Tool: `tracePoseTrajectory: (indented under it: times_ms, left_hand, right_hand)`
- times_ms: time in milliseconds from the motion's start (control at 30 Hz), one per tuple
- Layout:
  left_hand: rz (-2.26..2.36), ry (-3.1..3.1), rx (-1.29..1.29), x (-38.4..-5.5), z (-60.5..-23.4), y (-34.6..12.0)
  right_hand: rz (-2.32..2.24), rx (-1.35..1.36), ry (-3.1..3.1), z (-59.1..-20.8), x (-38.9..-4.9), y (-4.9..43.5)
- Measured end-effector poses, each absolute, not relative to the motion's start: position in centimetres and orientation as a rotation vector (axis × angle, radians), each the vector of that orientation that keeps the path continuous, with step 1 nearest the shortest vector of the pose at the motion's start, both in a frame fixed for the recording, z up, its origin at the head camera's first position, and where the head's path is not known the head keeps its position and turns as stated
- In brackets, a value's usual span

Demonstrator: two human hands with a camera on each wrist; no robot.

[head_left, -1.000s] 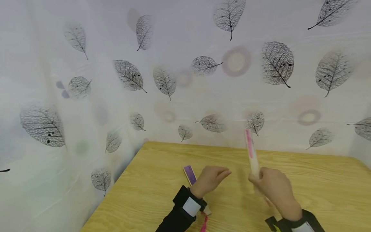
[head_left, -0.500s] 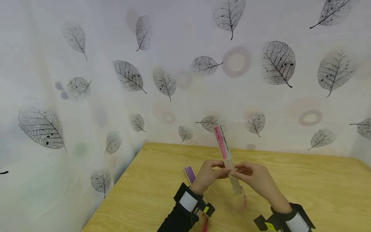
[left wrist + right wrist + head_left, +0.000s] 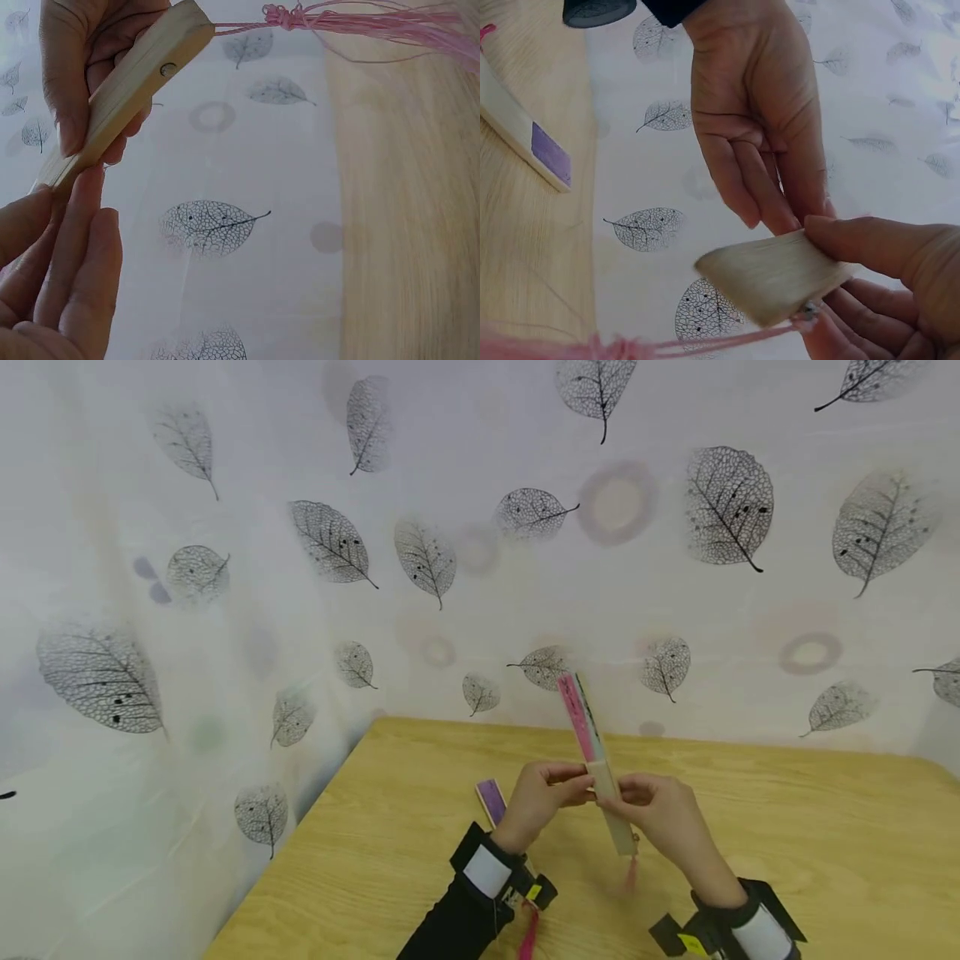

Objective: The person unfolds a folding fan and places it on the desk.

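A folded hand fan (image 3: 579, 727) with a pink and pale cloth part and bare wooden guards is held up above the table, its top leaning left. My left hand (image 3: 542, 800) pinches it at the middle from the left. From the other side my right hand (image 3: 662, 814) pinches the wooden part between thumb and fingers. In the left wrist view, a metal rivet shows near the fan's wooden end (image 3: 161, 64), and a pink tassel (image 3: 360, 26) hangs from it. The right wrist view has the wooden end (image 3: 772, 274) between my hands.
A second folded fan, purple-topped (image 3: 491, 802), lies on the wooden table (image 3: 337, 860) under my left wrist, partly hidden. Its red-pink tassel (image 3: 528, 935) trails toward the near edge. Behind the table hangs a pale leaf-printed curtain (image 3: 465, 435).
My right hand brought the pink fan leftward from the right, and my left hand took hold of it too. Over the last half second both hands have barely moved, while the head view tilted slightly.
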State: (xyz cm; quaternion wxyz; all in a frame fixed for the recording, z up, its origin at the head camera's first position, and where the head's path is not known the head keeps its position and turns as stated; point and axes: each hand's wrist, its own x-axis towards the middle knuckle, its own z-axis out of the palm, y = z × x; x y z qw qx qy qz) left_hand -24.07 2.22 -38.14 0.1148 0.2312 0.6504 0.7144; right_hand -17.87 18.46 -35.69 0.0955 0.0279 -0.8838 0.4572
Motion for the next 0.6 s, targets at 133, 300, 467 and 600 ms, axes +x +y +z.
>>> tracePoseTrajectory:
  times_ms: [133,300,467,600]
  left_hand:
    - [2.084,1.92,0.683,-24.05,-38.04,2.19]
    - [2.069,1.957,0.667,-24.08,-37.96,2.16]
    - [2.054,1.977,0.656,-24.21,-38.03,2.01]
    - [2.065,1.975,0.648,-24.28,-37.94,1.97]
  right_hand:
    - [1.317,0.108,-2.594,-35.52,-17.72,18.24]
    - [1.29,0.106,-2.596,-35.57,-17.79,18.17]
    - [1.305,0.09,-2.6,-35.62,-17.79,18.15]
    - [1.351,0.075,-2.596,-35.53,-17.8,18.18]
